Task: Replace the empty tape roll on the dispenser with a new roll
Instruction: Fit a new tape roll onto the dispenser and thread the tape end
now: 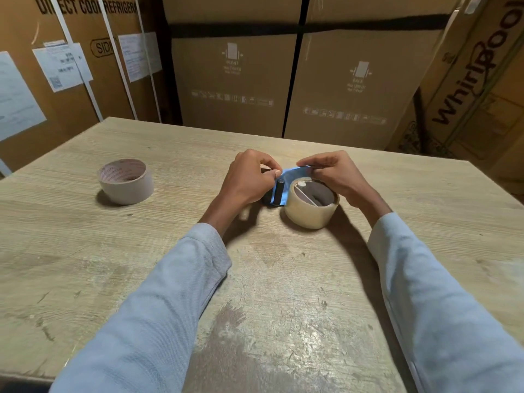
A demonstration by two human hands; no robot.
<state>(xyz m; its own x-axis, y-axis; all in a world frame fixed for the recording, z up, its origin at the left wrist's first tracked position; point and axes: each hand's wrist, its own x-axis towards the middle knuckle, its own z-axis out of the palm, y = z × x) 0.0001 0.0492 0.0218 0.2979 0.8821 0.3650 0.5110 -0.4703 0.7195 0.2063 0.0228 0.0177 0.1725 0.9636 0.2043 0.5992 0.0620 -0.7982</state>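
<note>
A blue tape dispenser [292,175] with a black roller post [279,191] lies on the wooden table [170,251] at the middle. A clear tape roll [310,211] sits on its hub at the right. My left hand [249,180] pinches the dispenser's left end near the black roller. My right hand [334,174] grips the blue plate's top edge, just behind the clear roll. A second roll, an almost bare cardboard core [124,181] with red print inside, stands alone at the left of the table. The dispenser's handle is hidden under my left hand.
Tall cardboard appliance boxes [235,69] stand close behind the table's far edge, and more boxes flank it left and right. My two light-blue sleeves [158,307] stretch across the near half of the table.
</note>
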